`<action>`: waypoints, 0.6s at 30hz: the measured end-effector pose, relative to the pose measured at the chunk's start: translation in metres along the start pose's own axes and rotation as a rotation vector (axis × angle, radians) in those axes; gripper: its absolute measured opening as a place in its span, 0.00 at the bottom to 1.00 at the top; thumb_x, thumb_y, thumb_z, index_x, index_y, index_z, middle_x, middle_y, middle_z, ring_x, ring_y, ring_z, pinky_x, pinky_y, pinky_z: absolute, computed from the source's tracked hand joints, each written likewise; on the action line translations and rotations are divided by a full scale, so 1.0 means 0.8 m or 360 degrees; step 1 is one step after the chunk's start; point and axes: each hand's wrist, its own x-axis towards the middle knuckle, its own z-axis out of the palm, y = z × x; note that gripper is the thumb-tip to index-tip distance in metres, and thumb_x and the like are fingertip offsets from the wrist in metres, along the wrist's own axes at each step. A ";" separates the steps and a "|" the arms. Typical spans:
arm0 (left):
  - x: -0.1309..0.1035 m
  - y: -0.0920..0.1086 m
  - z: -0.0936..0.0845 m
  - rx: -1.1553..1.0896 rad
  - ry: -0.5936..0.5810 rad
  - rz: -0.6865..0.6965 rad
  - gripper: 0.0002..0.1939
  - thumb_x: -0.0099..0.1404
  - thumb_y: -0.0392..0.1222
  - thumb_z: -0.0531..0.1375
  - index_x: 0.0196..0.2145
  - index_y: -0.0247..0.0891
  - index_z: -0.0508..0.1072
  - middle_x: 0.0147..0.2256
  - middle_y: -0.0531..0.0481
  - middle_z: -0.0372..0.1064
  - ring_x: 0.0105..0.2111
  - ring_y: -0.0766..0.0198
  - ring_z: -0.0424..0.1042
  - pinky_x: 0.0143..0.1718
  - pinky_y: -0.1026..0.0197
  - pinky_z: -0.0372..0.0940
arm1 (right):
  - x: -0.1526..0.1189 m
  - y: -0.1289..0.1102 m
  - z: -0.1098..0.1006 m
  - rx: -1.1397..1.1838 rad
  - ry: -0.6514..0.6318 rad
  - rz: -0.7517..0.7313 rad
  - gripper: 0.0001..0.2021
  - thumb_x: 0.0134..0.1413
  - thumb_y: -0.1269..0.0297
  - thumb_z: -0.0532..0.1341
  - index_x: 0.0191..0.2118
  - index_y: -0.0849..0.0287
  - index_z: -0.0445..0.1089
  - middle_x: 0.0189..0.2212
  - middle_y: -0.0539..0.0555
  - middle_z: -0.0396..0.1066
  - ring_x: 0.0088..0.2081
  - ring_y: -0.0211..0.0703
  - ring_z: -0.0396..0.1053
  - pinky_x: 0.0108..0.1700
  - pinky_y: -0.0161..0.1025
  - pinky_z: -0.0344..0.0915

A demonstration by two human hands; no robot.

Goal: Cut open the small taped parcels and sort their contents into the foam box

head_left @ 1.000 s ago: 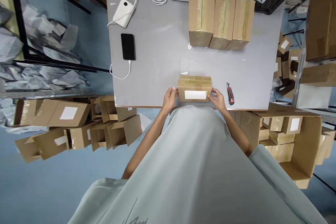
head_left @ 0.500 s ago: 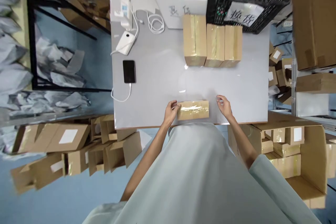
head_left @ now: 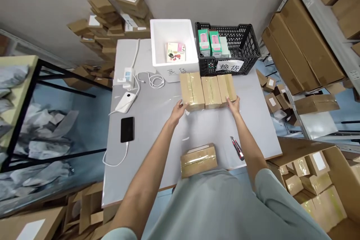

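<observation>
Three taped cardboard boxes [head_left: 211, 92] stand side by side against the bins. My left hand [head_left: 177, 111] is at the near left corner of the left cardboard box [head_left: 192, 89], thumb on its front and fingers along its side. At the other end of the row, my right hand [head_left: 234, 105] grips the near right corner of the right cardboard box [head_left: 226, 87]. Another taped box [head_left: 198, 160] lies at the table's front edge, against my shirt. To its right lies a red and black utility knife [head_left: 237, 147].
Behind the row are a white foam bin [head_left: 176, 71] and a black crate [head_left: 208, 68], both holding small packages. A phone [head_left: 127, 129], a white power bank [head_left: 125, 102] and cables lie on the left. A large carton [head_left: 340, 180] of boxes stands at right.
Both hands have moved forward from the front box to the ends of the three-box row. The view has tilted up, and the utility knife now shows on the table.
</observation>
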 end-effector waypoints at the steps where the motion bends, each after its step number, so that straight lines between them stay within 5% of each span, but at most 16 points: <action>1: 0.008 0.003 0.001 -0.0009 -0.0027 -0.0021 0.36 0.75 0.51 0.67 0.75 0.38 0.71 0.67 0.32 0.77 0.71 0.44 0.74 0.74 0.43 0.66 | 0.002 -0.001 0.006 0.0037 0.0033 0.0053 0.50 0.63 0.42 0.70 0.79 0.65 0.53 0.65 0.74 0.75 0.50 0.55 0.83 0.43 0.48 0.85; 5: 0.022 -0.007 -0.001 0.0008 -0.0112 -0.0071 0.36 0.74 0.53 0.65 0.76 0.44 0.71 0.64 0.36 0.80 0.67 0.44 0.77 0.70 0.37 0.70 | -0.001 0.004 0.017 0.0202 0.0116 0.0192 0.51 0.62 0.43 0.70 0.78 0.64 0.50 0.66 0.75 0.73 0.53 0.55 0.83 0.45 0.48 0.85; 10: 0.025 -0.020 0.009 -0.0003 -0.0245 -0.0125 0.40 0.73 0.57 0.67 0.78 0.49 0.68 0.66 0.38 0.78 0.61 0.49 0.80 0.61 0.43 0.75 | 0.003 0.024 -0.007 0.0104 0.0182 0.0120 0.50 0.62 0.38 0.70 0.77 0.63 0.52 0.66 0.74 0.73 0.60 0.57 0.79 0.55 0.50 0.83; 18: 0.022 0.022 0.102 0.0199 -0.0375 0.0014 0.40 0.73 0.58 0.70 0.76 0.44 0.70 0.55 0.37 0.83 0.45 0.54 0.83 0.47 0.53 0.79 | 0.041 0.043 -0.078 -0.0044 0.0347 0.0099 0.53 0.67 0.36 0.64 0.82 0.67 0.47 0.68 0.76 0.71 0.55 0.55 0.81 0.50 0.50 0.84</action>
